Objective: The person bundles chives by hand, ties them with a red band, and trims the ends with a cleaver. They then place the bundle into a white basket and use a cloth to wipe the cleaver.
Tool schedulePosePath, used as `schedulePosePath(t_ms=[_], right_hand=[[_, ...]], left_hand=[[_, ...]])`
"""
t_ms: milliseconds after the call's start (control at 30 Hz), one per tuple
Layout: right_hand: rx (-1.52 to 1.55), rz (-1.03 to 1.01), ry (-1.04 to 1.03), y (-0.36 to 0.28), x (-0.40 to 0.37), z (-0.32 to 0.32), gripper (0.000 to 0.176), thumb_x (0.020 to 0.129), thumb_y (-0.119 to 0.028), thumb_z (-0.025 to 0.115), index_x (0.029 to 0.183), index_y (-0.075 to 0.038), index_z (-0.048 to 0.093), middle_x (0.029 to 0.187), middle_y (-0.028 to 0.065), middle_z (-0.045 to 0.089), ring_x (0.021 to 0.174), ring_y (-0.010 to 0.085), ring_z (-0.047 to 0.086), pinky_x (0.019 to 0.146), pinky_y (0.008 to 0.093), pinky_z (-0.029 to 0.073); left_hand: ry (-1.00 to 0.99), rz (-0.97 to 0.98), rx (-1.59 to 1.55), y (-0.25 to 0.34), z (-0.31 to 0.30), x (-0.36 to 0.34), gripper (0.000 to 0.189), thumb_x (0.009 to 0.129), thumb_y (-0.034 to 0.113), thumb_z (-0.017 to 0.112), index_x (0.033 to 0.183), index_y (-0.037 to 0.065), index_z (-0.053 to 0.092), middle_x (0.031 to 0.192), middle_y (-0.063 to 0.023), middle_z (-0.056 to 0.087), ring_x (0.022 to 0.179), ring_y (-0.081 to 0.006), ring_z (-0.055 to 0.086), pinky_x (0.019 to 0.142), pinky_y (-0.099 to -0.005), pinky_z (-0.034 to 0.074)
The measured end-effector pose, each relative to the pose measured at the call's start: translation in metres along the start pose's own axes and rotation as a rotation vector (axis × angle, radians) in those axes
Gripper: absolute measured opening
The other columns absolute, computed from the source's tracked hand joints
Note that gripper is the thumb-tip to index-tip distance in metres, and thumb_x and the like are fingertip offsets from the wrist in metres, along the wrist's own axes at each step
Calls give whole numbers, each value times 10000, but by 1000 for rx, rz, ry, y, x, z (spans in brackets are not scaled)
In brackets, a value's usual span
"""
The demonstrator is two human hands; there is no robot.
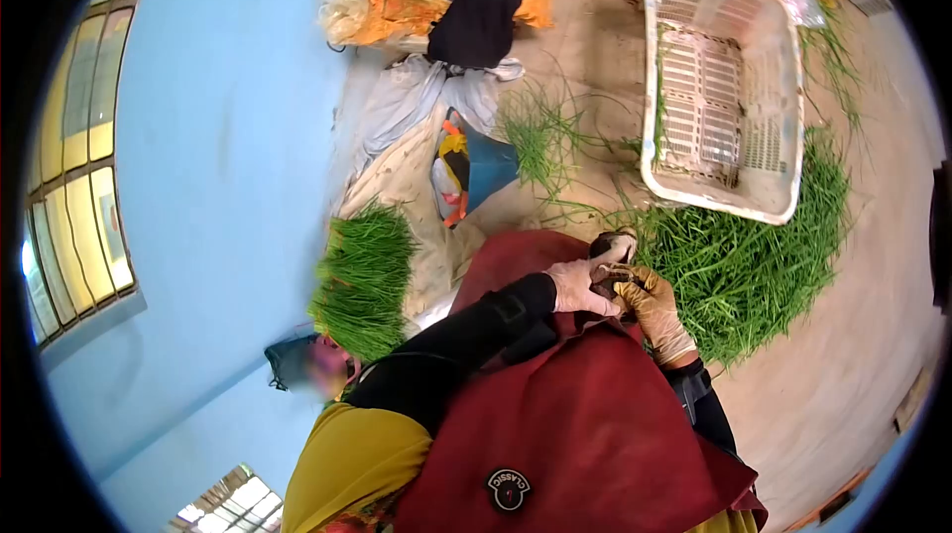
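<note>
My left hand [582, 288], in a pale thin glove, is closed at the edge of the dark red apron [565, 404]. Against it, my right hand [654, 312], in a yellowish glove, has its fingers bent in a pinch. Between the two sits a small dark brown thing [610, 282] whose kind I cannot make out, as the fingers partly cover it. Just beyond them is a dark and whitish object [615, 245], mostly hidden. A large heap of long green stalks [739, 280] lies right beside my right hand.
A white plastic crate [654, 87] stands on the floor, beyond the heap. Neatly stacked green bundles [365, 280] lie at the left, by the blue wall [228, 117]. Loose stalks [543, 136], a blue container [491, 174], cloths [397, 102] and orange bags [402, 17] are farther off.
</note>
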State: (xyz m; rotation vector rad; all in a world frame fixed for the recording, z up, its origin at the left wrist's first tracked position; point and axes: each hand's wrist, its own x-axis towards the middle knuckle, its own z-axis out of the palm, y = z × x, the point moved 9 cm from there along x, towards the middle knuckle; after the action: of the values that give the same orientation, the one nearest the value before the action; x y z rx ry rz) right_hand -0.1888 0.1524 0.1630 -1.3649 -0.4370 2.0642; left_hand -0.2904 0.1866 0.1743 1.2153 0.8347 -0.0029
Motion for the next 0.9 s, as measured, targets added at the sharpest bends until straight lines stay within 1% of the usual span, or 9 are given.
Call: schedulePosePath(t_ms=[100,200,267,500,533,567,700,833,900], right_hand=[[-6,59,-25,13,35,5,242,908,-49,612,1147,-15,610,913,4,652,714,65,581,617,199,483],[-197,-46,10,2,68,12,324,897,-44,630,1214,-15,575,1105,41,626,964,127,588,861,253,490],[-192,-104,127,8,90,-1,343,891,-50,642,1227,-27,577,1147,41,631,1012,132,587,882,256,483],[-331,46,223,24,170,49,345,908,-98,628,1235,-10,565,1093,52,630,978,133,578,863,249,478],[-398,16,222,28,188,58,325,932,-161,610,1233,-41,592,1040,2,655,813,57,577,662,182,440],[-410,24,227,37,210,64,325,932,-161,610,1233,-41,592,1040,2,655,813,57,577,662,182,440],[-383,57,-33,102,316,85,274,937,-56,539,1204,-28,596,973,-3,631,779,53,532,653,177,423],[-813,26,-97,148,393,89,276,923,-18,535,1193,3,589,985,21,621,845,97,536,760,236,463],[-813,194,-41,169,423,52,333,929,-91,556,1249,-1,558,1114,89,624,957,151,547,872,271,439]], left_hand=[[44,-209,155,-69,-21,2,832,720,578,703,1370,113,473,1186,-167,621,1136,-311,578,971,-365,422],[2,-349,184,-110,-53,-12,817,755,685,592,1314,93,521,1152,-178,631,1100,-325,589,951,-367,433],[-25,-344,171,-147,-71,-16,786,782,695,547,1269,79,563,1151,-198,630,1099,-328,589,942,-362,438],[340,-397,-193,-226,-190,-115,613,830,527,629,1269,101,585,1145,-151,651,1055,-271,620,929,-342,451],[380,-372,-422,-237,-197,-126,561,843,470,642,1259,97,592,1135,-127,657,1046,-240,620,923,-332,452],[416,-345,-653,-249,-200,-136,509,856,412,656,1249,94,598,1124,-103,662,1038,-210,620,918,-321,453],[424,-426,-599,-326,-174,-145,408,890,287,642,1231,66,604,1123,-52,659,1042,-151,600,919,-298,450],[427,-482,-872,-340,-149,-104,456,877,260,661,1263,35,568,1141,-60,651,1052,-163,598,928,-301,444],[410,-304,-947,-313,-155,-71,535,857,222,690,1314,13,508,1170,-77,638,1061,-165,596,934,-297,443]])
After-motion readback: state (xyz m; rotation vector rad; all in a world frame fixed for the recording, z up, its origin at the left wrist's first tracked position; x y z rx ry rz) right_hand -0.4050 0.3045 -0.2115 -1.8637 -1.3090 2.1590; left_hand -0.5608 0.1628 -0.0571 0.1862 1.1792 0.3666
